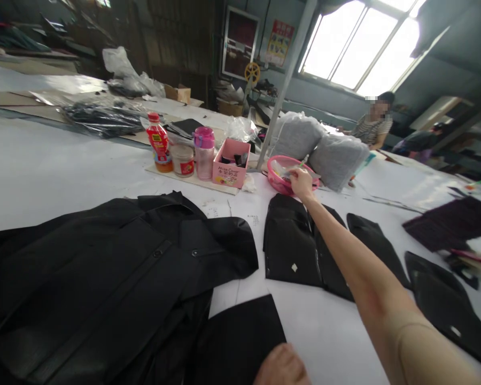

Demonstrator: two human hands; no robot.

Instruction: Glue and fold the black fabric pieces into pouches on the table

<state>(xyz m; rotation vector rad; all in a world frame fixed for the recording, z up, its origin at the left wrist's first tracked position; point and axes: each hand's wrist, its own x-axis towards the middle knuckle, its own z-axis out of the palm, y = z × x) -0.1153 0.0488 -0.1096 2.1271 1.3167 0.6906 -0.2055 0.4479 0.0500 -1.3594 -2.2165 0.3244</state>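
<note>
The right hand [302, 183] dips into the pink basket [279, 185] on the white desk [318, 329], its fingers bent downward, though I cannot tell whether they pinch anything. The left hand [284, 367], cut off by the lower edge of view, is at a black panel [240, 334] near the black jacket [104, 267]; its grip cannot be made out.

– What does the garment [132, 262] look made of?
– Smooth leather-like stuff, softly shiny.
– And the flat panels [291, 243]?
– Leathery too, glossier.
– The basket [279, 185]?
– Smooth, shiny plastic.
– The surface [318, 326]?
– Smooth, papery, mostly matt.
– Those bundles [296, 138]?
– Wrapped in crinkled, see-through plastic film.
</note>
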